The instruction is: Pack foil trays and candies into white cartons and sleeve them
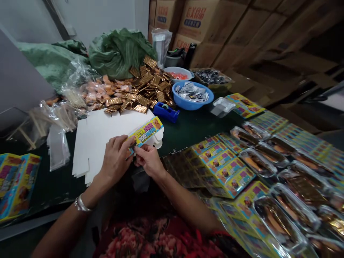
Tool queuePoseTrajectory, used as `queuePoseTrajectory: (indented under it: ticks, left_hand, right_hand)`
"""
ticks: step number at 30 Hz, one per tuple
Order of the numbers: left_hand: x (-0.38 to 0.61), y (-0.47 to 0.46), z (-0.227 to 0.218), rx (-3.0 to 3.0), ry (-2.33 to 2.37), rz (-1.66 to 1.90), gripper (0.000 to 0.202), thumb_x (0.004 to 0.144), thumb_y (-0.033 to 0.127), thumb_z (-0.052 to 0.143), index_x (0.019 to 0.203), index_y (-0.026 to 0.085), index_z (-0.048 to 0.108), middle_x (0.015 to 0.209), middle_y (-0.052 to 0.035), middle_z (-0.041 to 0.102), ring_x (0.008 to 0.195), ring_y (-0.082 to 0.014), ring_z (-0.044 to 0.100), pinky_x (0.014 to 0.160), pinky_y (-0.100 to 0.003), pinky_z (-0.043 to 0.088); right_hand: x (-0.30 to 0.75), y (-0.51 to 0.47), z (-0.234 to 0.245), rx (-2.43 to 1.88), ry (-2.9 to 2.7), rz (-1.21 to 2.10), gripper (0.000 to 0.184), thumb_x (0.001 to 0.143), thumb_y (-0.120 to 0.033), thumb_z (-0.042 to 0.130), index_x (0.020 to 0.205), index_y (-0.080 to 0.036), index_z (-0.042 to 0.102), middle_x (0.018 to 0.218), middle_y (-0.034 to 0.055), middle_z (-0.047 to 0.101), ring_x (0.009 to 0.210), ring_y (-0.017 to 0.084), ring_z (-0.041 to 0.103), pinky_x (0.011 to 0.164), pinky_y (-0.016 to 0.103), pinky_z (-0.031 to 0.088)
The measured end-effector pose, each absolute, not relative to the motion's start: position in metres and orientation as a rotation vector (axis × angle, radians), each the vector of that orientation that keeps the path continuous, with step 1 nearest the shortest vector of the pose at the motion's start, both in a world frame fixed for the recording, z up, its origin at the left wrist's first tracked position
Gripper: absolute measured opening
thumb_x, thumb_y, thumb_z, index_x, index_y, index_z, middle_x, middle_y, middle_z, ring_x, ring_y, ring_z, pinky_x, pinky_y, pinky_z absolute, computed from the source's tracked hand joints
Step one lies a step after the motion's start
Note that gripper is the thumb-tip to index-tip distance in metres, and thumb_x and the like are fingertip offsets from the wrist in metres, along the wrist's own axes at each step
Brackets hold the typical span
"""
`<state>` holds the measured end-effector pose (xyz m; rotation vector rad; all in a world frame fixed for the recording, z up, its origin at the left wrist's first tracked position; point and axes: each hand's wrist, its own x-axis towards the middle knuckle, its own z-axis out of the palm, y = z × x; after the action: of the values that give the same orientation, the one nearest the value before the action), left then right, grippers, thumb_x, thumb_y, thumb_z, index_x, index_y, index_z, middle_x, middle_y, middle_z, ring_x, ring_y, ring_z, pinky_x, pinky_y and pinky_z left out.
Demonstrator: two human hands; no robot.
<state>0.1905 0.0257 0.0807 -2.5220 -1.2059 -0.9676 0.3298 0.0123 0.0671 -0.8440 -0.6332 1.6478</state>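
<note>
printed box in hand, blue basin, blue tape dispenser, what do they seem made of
Printed box: probably thin card with a smooth finish, judging by its straight edges and flat faces.
Blue basin: likely smooth plastic, from its even colour and rounded rim.
Blue tape dispenser: probably moulded plastic, by its solid blue body; finish unclear.

This place seems to be a packing workshop, because the table (185, 132) carries many same goods in quantity. The landmark is the blue bowl (188, 104), filled with small sachets. To the left of this bowl lies a loose heap of gold packets (147, 85), with a green sack (120, 52) farther back. Behind the bowl, cartons (200, 19) with red print are stacked. To its right and nearer, filled trays (313, 224) stand in close rows beside printed cards (220, 157). Just in front, slightly left, is a tape dispenser (166, 113).
</note>
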Motion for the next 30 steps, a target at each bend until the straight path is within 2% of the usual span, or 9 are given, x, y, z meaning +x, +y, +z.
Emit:
queuePoseTrajectory:
  ticks: [4, 10, 13, 17, 21, 23, 25, 27, 30]
  left_hand:
    - [0.185, 0.035, 0.087, -2.577, -1.259, -0.960, 0.049, 0.083, 0.015, 0.057, 0.132, 0.016, 0.047, 0.119, -0.0143, 0.060, 0.104, -0.0291, 0.052, 0.089, -0.045, 0.046]
    - [0.161, 0.060, 0.099, -2.688, -1.294, -0.897, 0.059, 0.084, 0.024, 0.056, 0.140, 0.017, 0.041, 0.124, -0.0142, 0.059, 0.107, -0.0299, 0.054, 0.091, -0.045, 0.046]
    - [0.159, 0.070, 0.096, -2.604, -1.363, -0.940, 0.057, 0.089, 0.036, 0.058, 0.140, 0.016, 0.042, 0.118, -0.0147, 0.060, 0.102, -0.0308, 0.056, 0.087, -0.044, 0.049]
    - [0.162, 0.065, 0.092, -2.511, -1.361, -1.004, 0.058, 0.092, 0.040, 0.056, 0.144, 0.018, 0.040, 0.113, -0.0156, 0.062, 0.096, -0.0315, 0.058, 0.080, -0.045, 0.050]
    - [0.149, 0.051, 0.091, -2.566, -1.112, -0.981, 0.070, 0.092, 0.040, 0.054, 0.156, 0.027, 0.028, 0.106, -0.0135, 0.064, 0.090, -0.0336, 0.057, 0.072, -0.048, 0.050]
    - [0.150, 0.050, 0.089, -2.637, -0.842, -0.981, 0.071, 0.093, 0.034, 0.053, 0.158, 0.029, 0.026, 0.103, -0.0120, 0.066, 0.092, -0.0336, 0.058, 0.075, -0.048, 0.049]
    - [0.169, 0.052, 0.091, -2.726, -0.493, -0.967, 0.071, 0.092, 0.026, 0.052, 0.158, 0.025, 0.026, 0.105, -0.0111, 0.068, 0.098, -0.0314, 0.059, 0.080, -0.045, 0.049]
    - [0.206, 0.054, 0.097, -2.781, -0.211, -0.914, 0.069, 0.093, 0.020, 0.050, 0.157, 0.021, 0.027, 0.108, -0.0103, 0.070, 0.104, -0.0285, 0.059, 0.085, -0.040, 0.048]
    - [0.273, 0.057, 0.114, -2.784, -0.088, -0.891, 0.066, 0.094, 0.016, 0.046, 0.156, 0.016, 0.025, 0.119, -0.0122, 0.066, 0.114, -0.0279, 0.056, 0.094, -0.039, 0.047]
  right_hand:
    - [0.325, 0.023, 0.064, -0.852, -0.650, 1.672, 0.048, 0.058, -0.050, 0.084, 0.061, -0.021, 0.046, 0.040, -0.0118, 0.039, 0.034, 0.004, 0.027, 0.037, 0.021, 0.033]
    - [0.312, 0.057, 0.045, -1.014, -0.869, 1.382, 0.049, 0.059, -0.058, 0.081, 0.059, -0.019, 0.052, 0.051, -0.0056, 0.050, 0.044, 0.007, 0.040, 0.043, 0.023, 0.031]
    - [0.317, 0.079, 0.028, -1.280, -1.237, 1.171, 0.040, 0.066, -0.049, 0.080, 0.058, -0.019, 0.055, 0.055, -0.0031, 0.055, 0.052, 0.011, 0.048, 0.050, 0.024, 0.035]
    - [0.352, 0.091, 0.024, -1.619, -1.759, 0.787, 0.008, 0.080, -0.025, 0.067, 0.083, -0.017, 0.068, 0.077, 0.0068, 0.071, 0.071, 0.022, 0.065, 0.065, 0.031, 0.045]
    - [0.424, 0.057, 0.056, -1.781, -1.679, 0.512, 0.039, 0.083, -0.015, 0.055, 0.122, -0.014, 0.063, 0.118, 0.0163, 0.068, 0.106, 0.027, 0.065, 0.088, 0.038, 0.051]
    - [0.456, 0.023, 0.081, -1.738, -1.730, 0.335, 0.065, 0.080, -0.019, 0.062, 0.143, -0.014, 0.046, 0.146, 0.0200, 0.049, 0.133, 0.030, 0.048, 0.105, 0.043, 0.043]
    - [0.475, -0.012, 0.104, -1.619, -1.997, 0.186, 0.082, 0.077, -0.025, 0.069, 0.151, -0.018, 0.035, 0.157, 0.0190, 0.035, 0.145, 0.033, 0.031, 0.115, 0.052, 0.031]
    - [0.485, -0.038, 0.120, -1.470, -2.274, 0.094, 0.076, 0.079, -0.025, 0.069, 0.148, -0.021, 0.040, 0.153, 0.0172, 0.043, 0.143, 0.033, 0.034, 0.116, 0.056, 0.027]
    - [0.509, -0.054, 0.131, -1.416, -2.420, -0.015, 0.060, 0.081, -0.023, 0.065, 0.138, -0.012, 0.050, 0.138, 0.0181, 0.059, 0.130, 0.029, 0.051, 0.111, 0.045, 0.036]
